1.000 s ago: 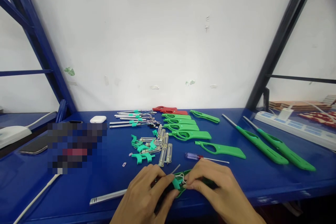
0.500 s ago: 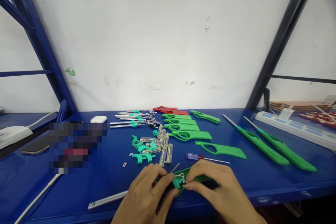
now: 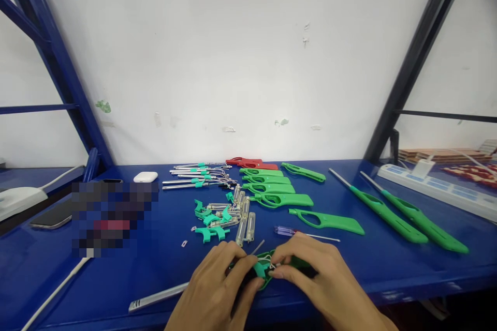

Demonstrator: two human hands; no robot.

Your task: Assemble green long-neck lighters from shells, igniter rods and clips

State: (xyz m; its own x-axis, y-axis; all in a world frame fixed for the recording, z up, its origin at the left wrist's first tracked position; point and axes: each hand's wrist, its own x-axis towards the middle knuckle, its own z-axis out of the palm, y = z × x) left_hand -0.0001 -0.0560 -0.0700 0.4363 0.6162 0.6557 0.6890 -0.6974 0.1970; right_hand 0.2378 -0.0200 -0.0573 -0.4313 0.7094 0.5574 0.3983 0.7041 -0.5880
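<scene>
At the front edge of the table, my left hand is closed around a green lighter casing, thumb and fingers pinching it near a teal trigger seated inside. A silver lighter tube sticks out to the left from under that hand. My right hand is closed, its thumb and forefinger pinching a looped white wire beside the trigger. A dark part by those fingertips is mostly hidden. The right hand also covers much of the casing's handle end.
Behind my hands lie teal triggers, clear fuel tanks, wired metal tubes, green casing halves and a red casing. A screwdriver is close by. Two assembled lighters and a power strip are at right.
My right fingertips have shifted slightly at the wire, pulling in a little to the left. The left hand keeps its hold with almost no movement.
</scene>
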